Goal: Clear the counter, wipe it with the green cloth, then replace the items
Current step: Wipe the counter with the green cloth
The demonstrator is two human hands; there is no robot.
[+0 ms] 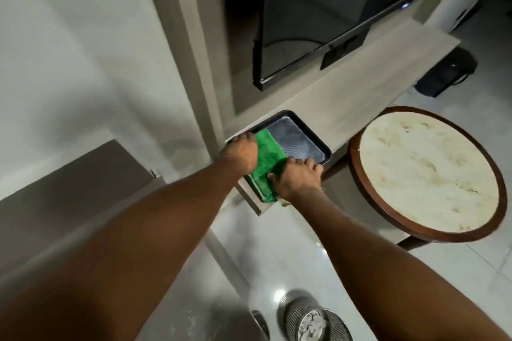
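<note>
Head view, only one there is. Pale wood-grain bench (360, 86) runs along the wall, narrow, bare past the near end. Black tray (310, 133) sits at that near end, patterned grey liner inside, rim close to the bench edges.

Green cloth (267, 163) lies folded in the tray's near half, its near end reaching out past the tray rim at the bench edge.

Left hand (241, 153) is at the tray's far-left rim, palm down, touching the cloth's edge. Fingers curl over the rim and are hidden behind the knuckles; cannot tell if they clamp the tray or just rest on it.

Right hand (297, 178) is at the tray's near-right rim, fingers (309, 165) together, bent over the rim, thumb side lying on the cloth. Looks like a grip on the tray edge, not confirmed.

Room: dark flat-screen TV (332, 8) mounted just above the bench. Round side table (426, 171) with pale marbled top and dark wood rim stands just right of the bench end. Glossy white tile floor (277, 252) with light reflections. Wire-mesh bin (315, 321) on the floor below, crumpled paper inside. Black bag (446, 72) on the floor beyond the bench. Plain white wall (69, 50) left.
</note>
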